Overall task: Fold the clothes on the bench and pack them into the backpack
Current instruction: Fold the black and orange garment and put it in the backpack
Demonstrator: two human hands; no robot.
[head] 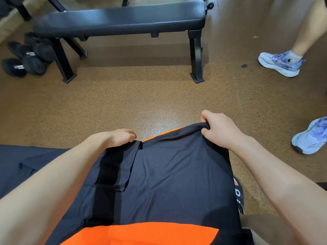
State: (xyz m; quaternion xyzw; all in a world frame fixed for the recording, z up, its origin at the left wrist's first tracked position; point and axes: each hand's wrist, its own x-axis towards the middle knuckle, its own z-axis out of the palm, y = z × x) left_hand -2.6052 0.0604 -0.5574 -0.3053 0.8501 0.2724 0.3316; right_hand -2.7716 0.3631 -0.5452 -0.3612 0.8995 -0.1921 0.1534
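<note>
**Ana:** Where was the garment (169, 174) just then?

**Ben:** On the near side of the empty weight bench (120, 20), well apart from it across the cork floor (141, 96), held up close in front of the person. Dark fabric with orange panels, one showing at the far edge and one at the near edge. I couldn't tell whether it was a shirt or shorts.

**Ana:** And the hands?

**Ben:** Apart, one at each far corner. The right hand (217, 128) had its fingers curled round a bunched corner of the cloth. The left hand (120, 136) lay at the other corner, fingertips curled at the edge; it looked like a pinch, though the grip itself was partly hidden.

**Ana:** How would it handle, in your view?

**Ben:** Light and limp, I'd judge. It sagged and creased between the two grips and a flap had doubled over near the left hand. Thin, smooth sports cloth tends to slide, so a fold might slip open. Corners and hems seemed the right places to hold, pulled gently taut.

**Ana:** Its direction?

**Ben:** The held edge pointed toward the bench, roughly parallel to the bench's pad. The long axis seemed to run from that edge back toward the person, though the near end was cut off.

**Ana:** The backpack?

**Ben:** Not in view. More dark fabric (26, 165) lay to the left of the garment.
</note>
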